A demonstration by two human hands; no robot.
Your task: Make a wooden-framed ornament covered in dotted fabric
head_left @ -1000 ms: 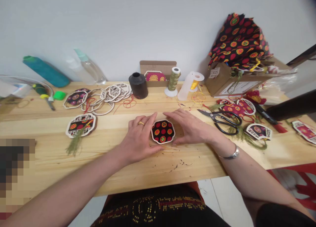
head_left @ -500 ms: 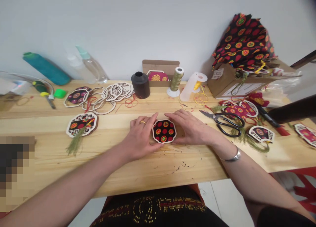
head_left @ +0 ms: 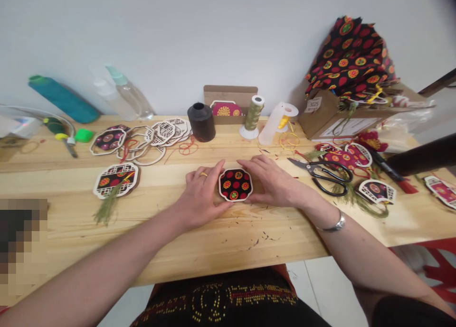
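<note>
A small fabric-covered ornament (head_left: 235,184), black with red and yellow dots and a pale rim, lies flat on the wooden table (head_left: 228,232). My left hand (head_left: 199,196) rests against its left edge, fingers curled around the rim, a gold ring on one finger. My right hand (head_left: 274,182) holds its right edge the same way, thumb near the lower rim; a silver bracelet sits on that wrist. Both hands pinch the ornament between them against the tabletop.
Black scissors (head_left: 326,175) lie right of my hands among finished ornaments with green tassels (head_left: 374,194). Wooden lattice frames (head_left: 156,137) and a tasselled ornament (head_left: 116,180) lie left. Thread spools (head_left: 201,122), bottles (head_left: 128,97) and a cardboard box with patterned fabric (head_left: 349,61) line the back wall.
Both hands and the ornament stay in nearly the same spot; the hands have closed in slightly on its edges. The view shifted a little.
</note>
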